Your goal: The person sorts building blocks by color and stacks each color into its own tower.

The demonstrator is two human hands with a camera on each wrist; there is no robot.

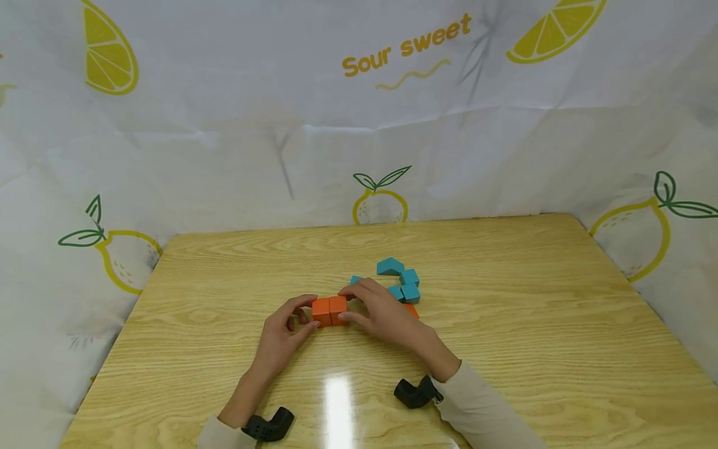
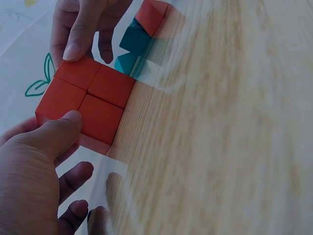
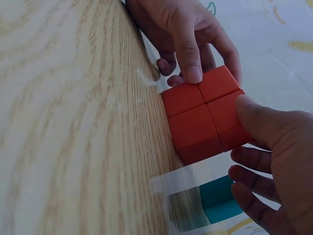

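Orange blocks (image 1: 330,310) stand in a two-by-two stack on the wooden table, two over two. On the left side, my left hand (image 1: 282,333) pinches the upper left block (image 2: 58,98), thumb on its near face. From the other side my right hand (image 1: 384,315) pinches the upper right block (image 3: 230,110) between thumb and fingers. Its lower fingers hang loosely below. In the right wrist view, the left thumb lies on the neighbouring upper block (image 3: 217,83). The blocks touch each other with thin seams between them.
Several blue blocks (image 1: 411,293) lie behind and right of the right hand, among them an arch-like piece (image 1: 390,267). An orange piece (image 1: 412,310) shows partly behind that hand. A white lemon-print cloth (image 1: 252,174) hangs at the table's (image 1: 533,349) back and sides.
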